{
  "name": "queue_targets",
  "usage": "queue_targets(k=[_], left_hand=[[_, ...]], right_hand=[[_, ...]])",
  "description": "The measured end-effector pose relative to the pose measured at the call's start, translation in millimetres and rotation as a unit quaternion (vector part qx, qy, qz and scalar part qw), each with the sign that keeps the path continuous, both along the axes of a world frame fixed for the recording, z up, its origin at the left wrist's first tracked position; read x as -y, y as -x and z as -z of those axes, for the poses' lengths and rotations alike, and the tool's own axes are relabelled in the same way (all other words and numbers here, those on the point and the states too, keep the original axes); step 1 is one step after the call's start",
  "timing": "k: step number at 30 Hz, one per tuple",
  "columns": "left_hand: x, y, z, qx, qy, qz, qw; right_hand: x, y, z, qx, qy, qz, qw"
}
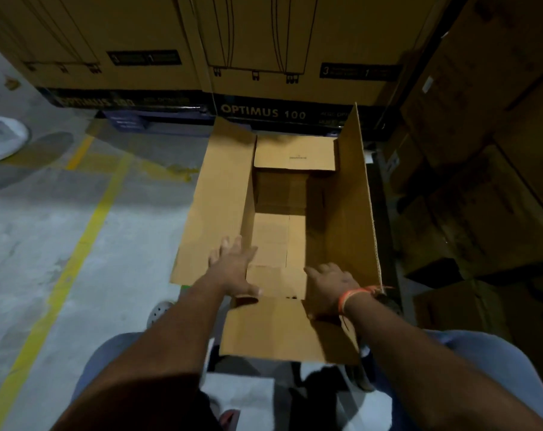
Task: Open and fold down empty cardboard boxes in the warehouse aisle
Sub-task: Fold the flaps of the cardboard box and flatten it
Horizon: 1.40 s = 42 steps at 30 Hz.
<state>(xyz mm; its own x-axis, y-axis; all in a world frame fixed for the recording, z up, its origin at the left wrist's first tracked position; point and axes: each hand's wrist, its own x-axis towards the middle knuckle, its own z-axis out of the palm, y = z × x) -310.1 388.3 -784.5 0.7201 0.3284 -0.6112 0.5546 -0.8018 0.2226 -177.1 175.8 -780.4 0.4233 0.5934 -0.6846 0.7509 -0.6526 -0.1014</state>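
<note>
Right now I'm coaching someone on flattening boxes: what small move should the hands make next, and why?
Probably press the near flap further outward and down. The open box looks empty, its left flap already splayed, the right flap upright. The left hand and right hand already rest at the near edge.

open box (295, 219) before stacked cartons (264, 42)

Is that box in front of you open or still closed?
Open: the box has its top flaps spread outward, and its bare cardboard bottom shows inside.
</note>
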Motion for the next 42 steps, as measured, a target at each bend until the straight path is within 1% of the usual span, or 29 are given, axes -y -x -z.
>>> queue_targets(k=[3, 6, 7, 8, 10, 12, 13, 14, 15, 17, 19, 21, 23, 24, 25, 26, 27, 28, 29, 30, 31, 32, 33, 34, 35, 36, 39, 41, 42], left_hand=[[34, 10, 25, -0.064, -0.036, 0.067, 0.995], [51, 18, 50, -0.101, -0.099, 0.095, 0.985], [53, 18, 57, -0.103, -0.102, 0.086, 0.986], [52, 18, 62, -0.106, -0.092, 0.070, 0.988], [43, 18, 73, -0.123, -0.041, 0.035, 0.991], [31, 18, 79, -0.130, 0.013, 0.010, 0.991], [27, 18, 82, -0.119, 0.040, -0.021, 0.992], [24, 18, 82, -0.113, 0.047, -0.027, 0.992], [23, 18, 80, -0.114, 0.048, -0.013, 0.992], [26, 18, 66, -0.126, 0.050, 0.052, 0.989], [33, 22, 56, -0.147, 0.075, 0.101, 0.981], [36, 28, 55, -0.186, 0.095, 0.115, 0.971], [35, 23, 49, -0.215, 0.114, 0.096, 0.965], [33, 15, 43, -0.212, 0.121, 0.077, 0.967], [30, 4, 35, -0.183, 0.132, 0.041, 0.973], [25, -10, 28, -0.117, 0.159, -0.026, 0.980], [18, -23, 23, -0.028, 0.218, -0.132, 0.967], [12, -37, 18, 0.063, 0.302, -0.261, 0.915], [5, -51, 15, 0.135, 0.392, -0.382, 0.826], [-2, -63, 14, 0.196, 0.473, -0.480, 0.712], [-9, -75, 17, 0.243, 0.527, -0.546, 0.605], [-14, -85, 20, 0.276, 0.560, -0.584, 0.519], [-18, -94, 26, 0.294, 0.580, -0.606, 0.458], [-22, -101, 33, 0.302, 0.594, -0.619, 0.416], [-23, -108, 40, 0.303, 0.604, -0.628, 0.387], [-25, -115, 48, 0.301, 0.611, -0.635, 0.364], [-32, -141, 71, 0.294, 0.617, -0.663, 0.307], [-42, -159, 80, 0.298, 0.610, -0.676, 0.285], [-48, -169, 82, 0.309, 0.607, -0.677, 0.279]], right_hand=[[20, 0, 31, 0.078, 0.037, -0.023, 0.996], [31, -4, 47, 0.098, 0.096, 0.037, 0.990], [32, -5, 48, 0.094, 0.106, 0.064, 0.988], [33, -7, 50, 0.078, 0.111, 0.088, 0.987], [35, -10, 57, 0.035, 0.101, 0.112, 0.988], [35, -11, 61, 0.013, 0.097, 0.090, 0.991], [35, -13, 63, 0.003, 0.102, 0.070, 0.992], [35, -15, 65, -0.009, 0.109, 0.049, 0.993], [35, -16, 63, -0.020, 0.115, 0.034, 0.993], [38, -13, 65, -0.041, 0.121, 0.009, 0.992], [39, -6, 65, -0.062, 0.161, -0.020, 0.985], [34, 2, 50, -0.089, 0.213, -0.022, 0.973], [22, 5, 14, -0.108, 0.223, -0.008, 0.969], [12, 2, -4, -0.119, 0.203, 0.005, 0.972], [1, -4, -18, -0.149, 0.164, 0.049, 0.974], [-10, -12, -24, -0.204, 0.090, 0.136, 0.965], [-21, -21, -26, -0.284, -0.011, 0.256, 0.924], [-33, -31, -23, -0.374, -0.121, 0.378, 0.838], [-43, -44, -12, -0.448, -0.223, 0.477, 0.722], [-53, -57, -3, -0.501, -0.305, 0.549, 0.595], [-62, -69, 6, -0.524, -0.357, 0.596, 0.493], [-70, -79, 10, -0.535, -0.390, 0.624, 0.416], [-76, -89, 19, -0.539, -0.411, 0.639, 0.364], [-82, -97, 27, -0.550, -0.425, 0.644, 0.320], [-87, -104, 36, -0.552, -0.431, 0.652, 0.291], [-92, -110, 46, -0.551, -0.435, 0.661, 0.266], [-112, -125, 69, -0.522, -0.431, 0.703, 0.217], [-128, -135, 78, -0.504, -0.432, 0.721, 0.199], [-136, -141, 82, -0.497, -0.436, 0.723, 0.198]])
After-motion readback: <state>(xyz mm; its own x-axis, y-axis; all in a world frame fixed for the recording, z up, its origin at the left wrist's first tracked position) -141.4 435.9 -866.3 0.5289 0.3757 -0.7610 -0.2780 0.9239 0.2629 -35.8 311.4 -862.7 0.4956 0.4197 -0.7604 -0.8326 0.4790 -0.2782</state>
